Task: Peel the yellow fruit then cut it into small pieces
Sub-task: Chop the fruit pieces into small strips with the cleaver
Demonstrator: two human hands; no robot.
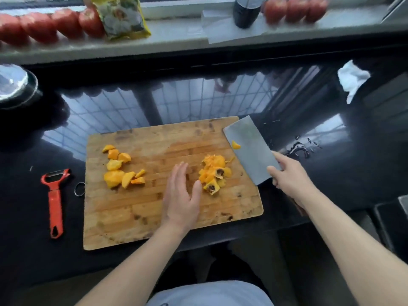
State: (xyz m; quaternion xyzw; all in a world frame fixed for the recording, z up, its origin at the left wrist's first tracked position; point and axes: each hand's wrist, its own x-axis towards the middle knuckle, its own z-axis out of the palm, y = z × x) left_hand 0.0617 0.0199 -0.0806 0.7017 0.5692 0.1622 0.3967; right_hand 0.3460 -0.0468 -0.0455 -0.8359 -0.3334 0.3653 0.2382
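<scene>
A wooden cutting board (154, 219) lies on the dark counter. On its left part sit several small yellow fruit pieces (120, 173). On its right part is a heap of peel and core scraps (213, 174) with dark seeds showing. My left hand (181, 195) rests flat on the board, fingers apart, its thumb close to the scraps. My right hand (289, 177) grips a cleaver (249, 146), held flat over the board's right edge. One small yellow piece (236, 145) sticks to the blade.
A red peeler (54, 199) lies on the counter left of the board, beside a metal ring (79, 188). A metal bowl (15, 85) stands far left. Tomatoes (50, 25) and a yellow packet (123, 16) sit on the sill. A white cloth (353, 78) lies at right.
</scene>
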